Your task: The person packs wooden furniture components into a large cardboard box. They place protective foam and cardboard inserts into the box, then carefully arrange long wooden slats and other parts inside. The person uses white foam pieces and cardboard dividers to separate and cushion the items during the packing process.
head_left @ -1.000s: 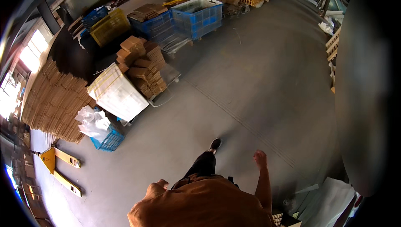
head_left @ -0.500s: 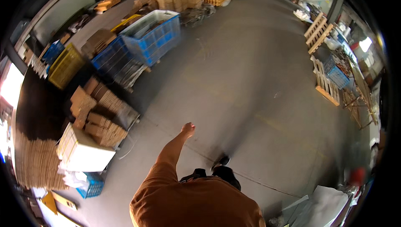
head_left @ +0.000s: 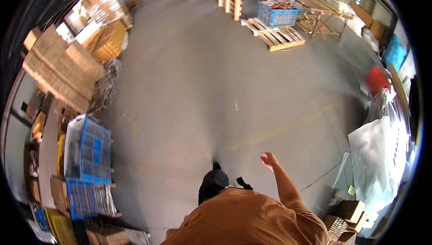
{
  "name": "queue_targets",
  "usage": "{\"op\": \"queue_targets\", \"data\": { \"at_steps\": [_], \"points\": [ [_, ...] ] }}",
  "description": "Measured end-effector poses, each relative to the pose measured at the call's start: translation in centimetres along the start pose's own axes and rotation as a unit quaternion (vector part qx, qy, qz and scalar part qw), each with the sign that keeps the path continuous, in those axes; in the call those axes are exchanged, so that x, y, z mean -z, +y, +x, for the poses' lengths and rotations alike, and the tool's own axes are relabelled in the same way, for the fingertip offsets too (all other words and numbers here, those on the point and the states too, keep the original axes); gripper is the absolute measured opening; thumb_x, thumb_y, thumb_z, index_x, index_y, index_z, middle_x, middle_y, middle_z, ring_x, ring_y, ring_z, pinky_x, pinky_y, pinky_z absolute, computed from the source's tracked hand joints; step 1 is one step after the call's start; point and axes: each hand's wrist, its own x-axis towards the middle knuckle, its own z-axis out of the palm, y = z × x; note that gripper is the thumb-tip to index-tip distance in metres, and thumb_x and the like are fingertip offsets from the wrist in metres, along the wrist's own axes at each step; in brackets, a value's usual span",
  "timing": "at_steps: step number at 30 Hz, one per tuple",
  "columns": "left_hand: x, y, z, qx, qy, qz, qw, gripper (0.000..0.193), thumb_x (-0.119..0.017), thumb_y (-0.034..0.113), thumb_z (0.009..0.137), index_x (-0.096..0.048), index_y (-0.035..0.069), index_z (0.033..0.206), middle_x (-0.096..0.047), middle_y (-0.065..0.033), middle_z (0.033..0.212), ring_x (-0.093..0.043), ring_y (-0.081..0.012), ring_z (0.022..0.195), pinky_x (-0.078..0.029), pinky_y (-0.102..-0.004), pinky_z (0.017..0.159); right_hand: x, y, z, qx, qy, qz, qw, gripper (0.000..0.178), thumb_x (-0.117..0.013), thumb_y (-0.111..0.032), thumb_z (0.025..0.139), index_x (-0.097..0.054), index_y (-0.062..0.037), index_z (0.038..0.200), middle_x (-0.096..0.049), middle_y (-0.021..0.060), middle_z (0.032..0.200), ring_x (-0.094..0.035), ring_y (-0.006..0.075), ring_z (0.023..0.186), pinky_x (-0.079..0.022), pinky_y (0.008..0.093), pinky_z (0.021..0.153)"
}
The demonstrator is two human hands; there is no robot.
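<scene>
Right, from where I'm standing, the person in the rust-brown cloth shirt (head_left: 245, 220) has a bare right hand (head_left: 268, 160) out ahead of the body, over the smooth grey floor (head_left: 180, 87). Its fingers look loosely curled inward; at this size I can't tell how tightly they're clenched, or whether they hold anything. I can't make out the left hand beside the shirt, so its grip I can't tell either.

Closest to the right hand among the goods are some crumpled white plastic-looking sheeting (head_left: 371, 150), off to its right, and a small pile of brown ridged cardboard pieces (head_left: 348, 213), nearer the person's right shoulder. Both sit well apart from the fingers. A faded yellow painted line (head_left: 288, 129) crosses the floor just beyond the hand.

One black-trousered knee (head_left: 213, 184) is raised in front of the shirt, with a dark shoe (head_left: 217, 165) showing past it. Farther ahead, a blue plastic crate (head_left: 275, 16) rests on a pale slatted wooden pallet (head_left: 281, 38), near a long wooden-topped table (head_left: 317, 4) on thin legs. Over on the person's left stand a large blue mesh-sided bin (head_left: 95, 150) and a tall stack of brown cardboard (head_left: 63, 69).
</scene>
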Motion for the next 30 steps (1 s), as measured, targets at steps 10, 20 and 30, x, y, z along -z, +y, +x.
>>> {"op": "queue_targets", "data": {
  "at_steps": [10,20,30],
  "points": [
    [14.2,35.1,23.6,-0.089,0.081,0.356,0.927,0.025,-0.049,0.025,0.086,-0.064,0.005,0.088,-0.064,-0.0149,0.084,-0.061,-0.0310,0.079,-0.048,-0.0391,0.067,2.8,-3.9,19.9,-0.185,-0.029,0.055,0.981,0.018,-0.065,-0.022,0.076,-0.060,-0.0072,0.085,-0.060,0.0037,0.070,-0.059,0.0140,0.064,-0.048,0.0309,0.054],
    [7.9,91.5,31.6,-0.370,0.051,-0.023,0.927,0.021,-0.050,0.020,0.089,-0.061,0.003,0.091,-0.062,-0.0089,0.075,-0.059,-0.0139,0.071,-0.048,-0.0305,0.064,6.6,1.4,25.0,-0.561,-0.042,0.199,0.802,0.024,-0.050,-0.023,0.089,-0.064,-0.0111,0.073,-0.063,0.0067,0.072,-0.059,0.0210,0.068,-0.046,0.0362,0.059],
    [5.3,92.8,39.9,-0.140,-0.069,0.318,0.935,0.015,-0.053,0.023,0.088,-0.059,0.010,0.085,-0.055,-0.0038,0.069,-0.054,-0.0170,0.063,-0.047,-0.0343,0.053,28.8,-9.7,75.4,-0.060,0.060,-0.086,0.993,0.029,-0.048,-0.033,0.086,-0.060,-0.0067,0.090,-0.063,0.0116,0.082,-0.060,0.0295,0.078,-0.048,0.0404,0.070]
  ]
}}
